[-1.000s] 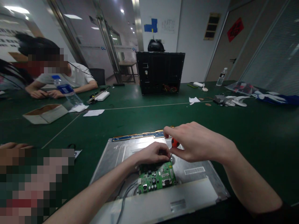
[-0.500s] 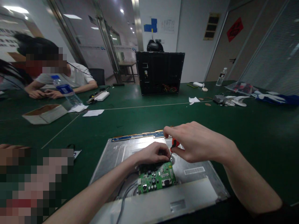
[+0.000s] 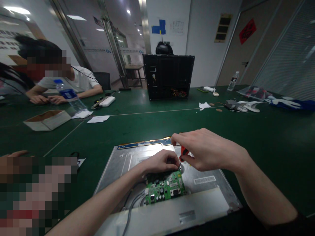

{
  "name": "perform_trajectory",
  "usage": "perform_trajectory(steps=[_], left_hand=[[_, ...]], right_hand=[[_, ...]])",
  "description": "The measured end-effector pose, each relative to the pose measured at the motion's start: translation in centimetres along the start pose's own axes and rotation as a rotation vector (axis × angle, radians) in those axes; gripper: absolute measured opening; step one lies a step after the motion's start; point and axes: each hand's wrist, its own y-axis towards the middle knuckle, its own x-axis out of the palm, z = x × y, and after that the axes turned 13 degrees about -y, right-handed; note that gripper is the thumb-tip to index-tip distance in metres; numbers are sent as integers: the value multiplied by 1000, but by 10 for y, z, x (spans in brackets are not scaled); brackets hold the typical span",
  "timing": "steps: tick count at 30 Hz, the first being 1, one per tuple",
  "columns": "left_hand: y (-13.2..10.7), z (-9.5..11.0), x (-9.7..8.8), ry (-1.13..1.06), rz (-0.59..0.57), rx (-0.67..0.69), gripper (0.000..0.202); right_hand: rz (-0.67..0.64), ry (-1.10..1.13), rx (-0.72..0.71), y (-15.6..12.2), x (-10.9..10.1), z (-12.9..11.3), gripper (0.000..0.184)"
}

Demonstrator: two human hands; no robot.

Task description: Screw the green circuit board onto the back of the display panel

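One red-and-black screwdriver [image 3: 182,150], pinched by right grip [image 3: 205,149]; left grip [image 3: 160,162]: cannot tell.

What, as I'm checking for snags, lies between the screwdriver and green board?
Nothing visible: the screwdriver in the right hand points at a far corner of the green board, with the left hand close beside the tip.

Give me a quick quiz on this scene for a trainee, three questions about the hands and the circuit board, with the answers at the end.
1. Which hand holds the screwdriver?
2. True or false: the green circuit board lies on the metal panel.
3. The left hand is nearest to: A, the barcode label; B, the white carton; C, the screwdriver.

Key: 1, the right hand; 2, true; 3, C.
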Motion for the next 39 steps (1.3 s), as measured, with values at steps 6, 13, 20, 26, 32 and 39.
perform_trajectory(steps=[6, 13, 20, 26, 32, 39], left_hand=[[-1, 3, 0, -23, -14, -23, 7], [-1, 2, 0, -4, -5, -33, 9], [-1, 2, 1, 1, -4, -33, 8], [-1, 4, 1, -18, 1, -29, 4], [-1, 5, 0, -15, -1, -34, 5], [-2, 2, 0, -15, -14, -33, 8]], right_hand=[[5, -165, 154, 4, 4, 1, 21], [12, -92, 68, 2, 2, 2, 15], [8, -84, 89, 3, 4, 1, 20], [-9, -103, 108, 5, 5, 2, 12], [4, -39, 54, 4, 4, 2, 13], [1, -50, 46, 5, 4, 2, 12]])
